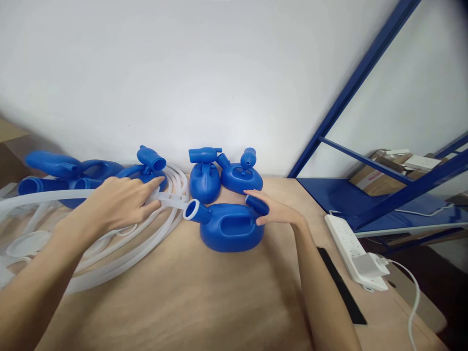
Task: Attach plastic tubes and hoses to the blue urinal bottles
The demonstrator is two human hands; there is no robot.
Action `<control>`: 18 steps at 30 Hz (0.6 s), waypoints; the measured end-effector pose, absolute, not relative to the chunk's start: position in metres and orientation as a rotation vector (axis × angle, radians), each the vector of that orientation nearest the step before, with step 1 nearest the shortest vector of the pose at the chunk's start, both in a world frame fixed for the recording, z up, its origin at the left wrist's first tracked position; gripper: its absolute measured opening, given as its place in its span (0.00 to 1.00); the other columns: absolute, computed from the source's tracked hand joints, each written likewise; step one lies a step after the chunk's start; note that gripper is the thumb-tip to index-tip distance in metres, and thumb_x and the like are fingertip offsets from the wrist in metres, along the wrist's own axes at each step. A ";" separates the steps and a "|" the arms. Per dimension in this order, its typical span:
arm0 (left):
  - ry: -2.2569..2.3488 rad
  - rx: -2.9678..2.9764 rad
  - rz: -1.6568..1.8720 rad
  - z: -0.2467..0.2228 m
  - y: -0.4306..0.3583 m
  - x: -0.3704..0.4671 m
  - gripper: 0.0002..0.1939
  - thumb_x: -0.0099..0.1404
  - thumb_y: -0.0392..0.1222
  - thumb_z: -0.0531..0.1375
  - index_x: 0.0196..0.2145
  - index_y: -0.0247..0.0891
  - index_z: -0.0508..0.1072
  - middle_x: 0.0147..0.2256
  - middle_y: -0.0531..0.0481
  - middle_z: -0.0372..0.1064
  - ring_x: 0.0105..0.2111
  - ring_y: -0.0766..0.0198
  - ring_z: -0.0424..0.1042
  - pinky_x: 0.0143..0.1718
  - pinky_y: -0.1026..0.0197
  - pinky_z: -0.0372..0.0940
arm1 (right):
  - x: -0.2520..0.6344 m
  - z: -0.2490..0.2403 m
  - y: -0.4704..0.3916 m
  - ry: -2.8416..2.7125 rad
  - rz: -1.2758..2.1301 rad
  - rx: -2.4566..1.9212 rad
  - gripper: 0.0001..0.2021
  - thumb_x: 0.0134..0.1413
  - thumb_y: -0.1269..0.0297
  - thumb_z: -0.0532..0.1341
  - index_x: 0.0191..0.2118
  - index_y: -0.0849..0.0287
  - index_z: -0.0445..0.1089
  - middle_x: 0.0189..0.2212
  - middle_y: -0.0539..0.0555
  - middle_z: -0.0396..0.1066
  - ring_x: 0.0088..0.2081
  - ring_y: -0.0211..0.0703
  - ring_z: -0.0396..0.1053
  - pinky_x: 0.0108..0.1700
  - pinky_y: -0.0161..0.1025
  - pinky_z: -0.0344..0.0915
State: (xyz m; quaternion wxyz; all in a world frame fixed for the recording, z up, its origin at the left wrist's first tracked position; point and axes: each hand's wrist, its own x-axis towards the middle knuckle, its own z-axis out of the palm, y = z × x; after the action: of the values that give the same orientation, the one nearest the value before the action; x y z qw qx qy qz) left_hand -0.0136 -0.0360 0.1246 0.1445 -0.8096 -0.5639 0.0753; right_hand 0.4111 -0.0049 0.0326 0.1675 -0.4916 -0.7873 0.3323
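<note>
A blue plastic urinal bottle (pixel 230 229) with a long moulded grip opening lies on the table, its white-rimmed mouth facing left. My right hand (pixel 276 207) is closed around its right end, thumb in front and fingers behind. A short dark blue rounded piece (pixel 258 204) shows between them; I cannot tell whether it is separate from the bottle. My left hand (pixel 122 202) pinches a translucent white tube (pixel 170 201), index finger stretched out. The tube's end is near the bottle's mouth; contact is unclear. Some left fingers are hidden.
Two blue bottles (pixel 204 185) with spout pieces on top stand by the wall. More blue bottles (pixel 98 170) and coiled tubing (pixel 127 263) lie left. A power strip (pixel 351 248) with a plugged-in adapter and a black strip (pixel 341 287) lie right, beside a blue metal shelf (pixel 329 195).
</note>
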 end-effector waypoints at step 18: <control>-1.778 -2.424 -0.069 0.058 -0.036 0.058 0.51 0.72 0.71 0.49 0.77 0.32 0.42 0.35 0.36 0.81 0.36 0.39 0.81 0.35 0.54 0.66 | 0.335 0.015 -0.018 -2.184 0.776 -1.145 0.26 0.50 0.49 0.75 0.55 0.50 0.78 0.57 0.56 0.77 0.58 0.59 0.75 0.64 0.57 0.69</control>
State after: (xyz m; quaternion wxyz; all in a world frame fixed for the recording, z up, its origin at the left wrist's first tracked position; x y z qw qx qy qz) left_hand 0.0585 -0.0357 0.0580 0.0676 -0.8043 -0.5899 -0.0228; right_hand 0.3352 -0.0184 0.0151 0.2744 -0.4259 -0.8123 0.2888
